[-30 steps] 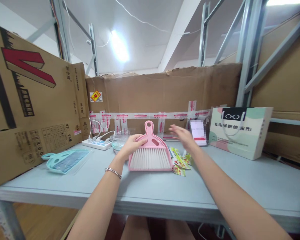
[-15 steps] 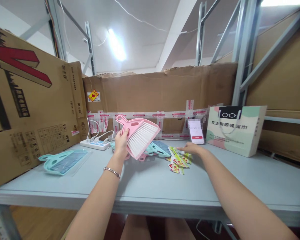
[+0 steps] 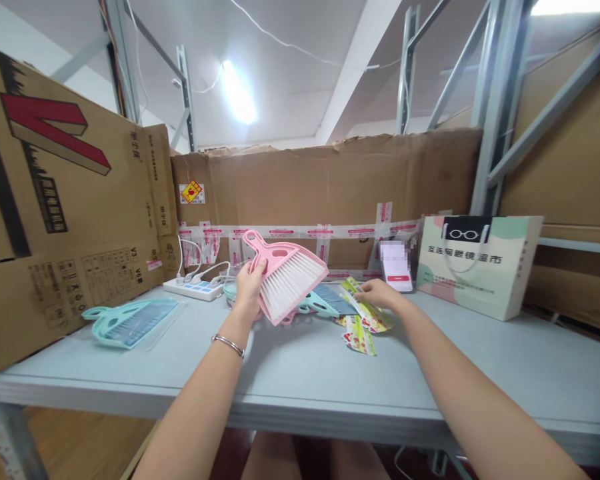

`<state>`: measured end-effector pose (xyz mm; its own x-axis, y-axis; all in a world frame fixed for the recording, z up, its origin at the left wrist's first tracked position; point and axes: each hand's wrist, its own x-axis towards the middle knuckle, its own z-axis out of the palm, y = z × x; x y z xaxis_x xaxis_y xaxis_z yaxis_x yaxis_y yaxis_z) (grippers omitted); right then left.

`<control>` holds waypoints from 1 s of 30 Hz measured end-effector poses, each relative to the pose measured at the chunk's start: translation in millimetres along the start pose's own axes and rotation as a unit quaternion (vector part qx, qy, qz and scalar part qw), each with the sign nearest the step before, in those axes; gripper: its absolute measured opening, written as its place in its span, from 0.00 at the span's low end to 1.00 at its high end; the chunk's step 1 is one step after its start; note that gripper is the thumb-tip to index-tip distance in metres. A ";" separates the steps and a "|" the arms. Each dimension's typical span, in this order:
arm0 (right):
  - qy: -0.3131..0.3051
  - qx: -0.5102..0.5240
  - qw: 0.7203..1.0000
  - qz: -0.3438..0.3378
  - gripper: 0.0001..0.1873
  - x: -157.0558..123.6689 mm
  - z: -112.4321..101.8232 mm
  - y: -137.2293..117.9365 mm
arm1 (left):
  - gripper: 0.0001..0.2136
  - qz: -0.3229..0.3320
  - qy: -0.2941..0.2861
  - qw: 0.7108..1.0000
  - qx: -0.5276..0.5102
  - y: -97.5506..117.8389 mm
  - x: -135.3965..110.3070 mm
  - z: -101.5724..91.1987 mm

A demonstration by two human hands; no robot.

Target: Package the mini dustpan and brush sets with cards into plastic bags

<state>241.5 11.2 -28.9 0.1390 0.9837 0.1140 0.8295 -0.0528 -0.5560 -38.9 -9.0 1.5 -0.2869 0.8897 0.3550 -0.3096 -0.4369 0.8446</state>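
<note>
A pink dustpan-and-brush set (image 3: 293,277) is held up over the middle of the table, bristles facing me. My left hand (image 3: 250,287) is closed around its left side, just below the looped handle. To the right, my right hand (image 3: 380,294) pinches the edge of a green-and-yellow printed card (image 3: 367,312) in a loose pile. Another such card (image 3: 360,337) lies in front of it. Behind the raised set are turquoise (image 3: 320,303) and pink brush sets, partly hidden. A turquoise dustpan-and-brush set (image 3: 130,325) in clear wrap rests at the left.
A white power strip (image 3: 194,288) with plugs sits at the back left. A phone (image 3: 396,267) leans against the rear cardboard (image 3: 290,180), beside a printed paper bag (image 3: 475,267). A large carton (image 3: 80,200) borders the left side, and metal shelf posts (image 3: 495,107) rise at the right.
My right fingers have closed on a card, and the cards in the pile have shifted a little. My left hand keeps hold of the pink set. The whole view has moved slightly.
</note>
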 end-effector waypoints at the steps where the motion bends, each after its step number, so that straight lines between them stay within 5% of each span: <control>1: 0.020 0.044 0.999 -0.014 0.07 -0.9 -2.1 -2.2 | 0.14 0.001 -0.004 1.000 0.006 -1.0 0.5 -0.4; 3: 0.030 0.188 0.980 -0.059 0.06 -6.7 -7.4 -9.3 | 0.14 0.009 -0.008 1.000 0.025 -3.1 1.2 -0.9; 6: -0.053 0.415 0.897 -0.143 0.12 -25.1 -14.1 -27.6 | 0.14 0.023 -0.030 0.997 0.063 -6.2 -0.8 0.3; 9: -0.137 0.463 0.852 -0.205 0.16 -46.4 -9.2 -51.2 | 0.15 0.012 -0.099 0.989 0.105 -9.2 -6.9 3.7; 14: -0.104 0.243 0.924 -0.276 0.11 -60.7 22.4 -77.9 | 0.19 -0.036 -0.232 0.960 0.153 -11.1 -15.5 5.7; 22: 0.065 0.011 0.932 -0.357 0.06 -63.9 31.0 -85.7 | 0.20 -0.024 -0.279 0.937 0.209 -5.1 -15.6 3.6; 26: 0.071 0.037 0.935 -0.347 0.09 -61.8 35.0 -85.0 | 0.21 -0.028 -0.295 0.933 0.204 -6.8 -16.3 5.1; 30: 0.042 0.241 0.922 -0.301 0.15 -55.2 36.1 -83.4 | 0.20 -0.045 -0.246 0.954 0.165 -11.1 -12.3 4.1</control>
<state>145.1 -32.5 -18.6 -0.2097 0.7920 0.5734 0.4355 0.6007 -0.6704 -28.2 -14.5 -10.6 0.2123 0.9117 0.3519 0.0122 -0.3625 0.9319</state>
